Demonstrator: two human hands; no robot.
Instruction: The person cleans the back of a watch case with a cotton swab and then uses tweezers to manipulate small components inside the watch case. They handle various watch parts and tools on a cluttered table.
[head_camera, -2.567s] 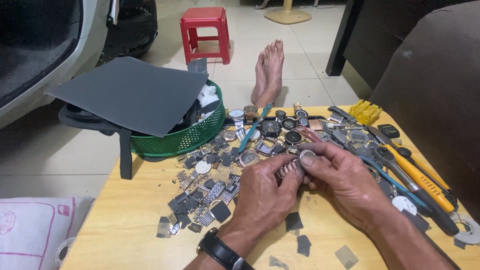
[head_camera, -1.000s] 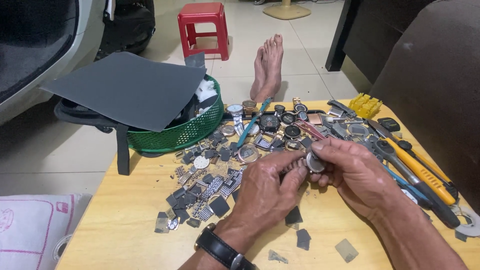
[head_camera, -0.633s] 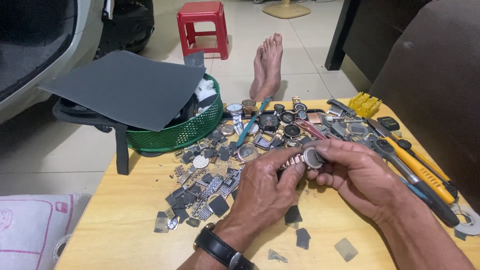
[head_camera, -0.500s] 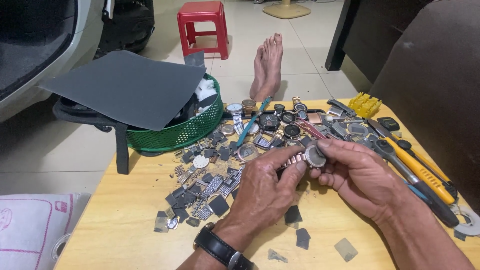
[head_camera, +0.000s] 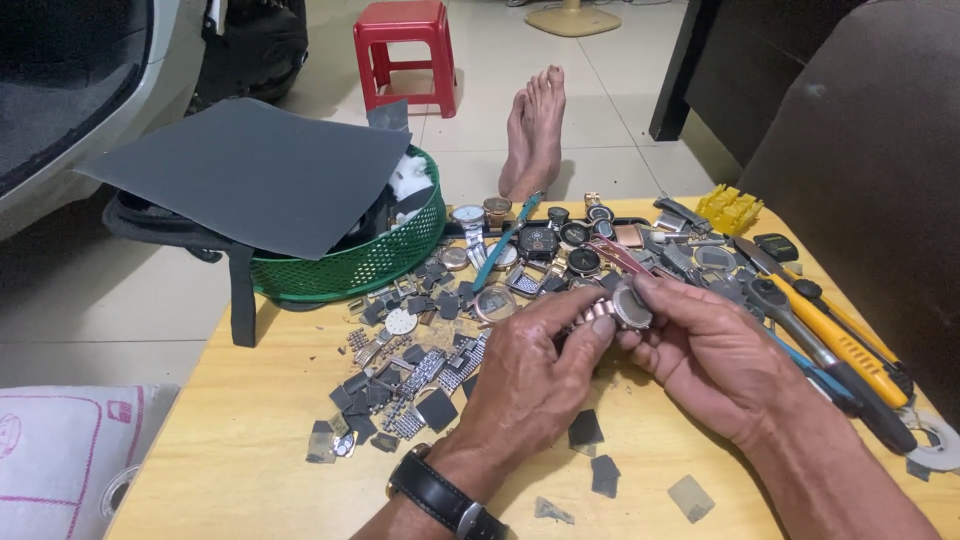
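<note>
Both hands meet over the middle of the desk (head_camera: 230, 440), and one watch (head_camera: 625, 305) sits right between them. The right hand (head_camera: 710, 355) pinches the round watch case with thumb and fingertips; the left hand (head_camera: 530, 375) is closed on the metal band just to the left of the case, thumb on top. A black wristwatch (head_camera: 440, 492) wraps the left wrist, near edge of the view.

Left of the hands, a scatter of band links and small dark squares (head_camera: 400, 385) spreads across the wood, too many to count. Beyond the hands, a far row of loose watch faces (head_camera: 545, 245), roughly ten, though overlap blurs the count. To the right, one yellow-handled tool (head_camera: 835, 340) lies beside one wrench (head_camera: 790, 310), with one yellow plastic block (head_camera: 730, 208) at the far right corner.

One green basket (head_camera: 370, 260) stands far left on the desk, with one dark grey sheet (head_camera: 250, 170) laid across it. On the floor beyond: one red stool (head_camera: 405, 50) and two bare feet (head_camera: 535, 130)
</note>
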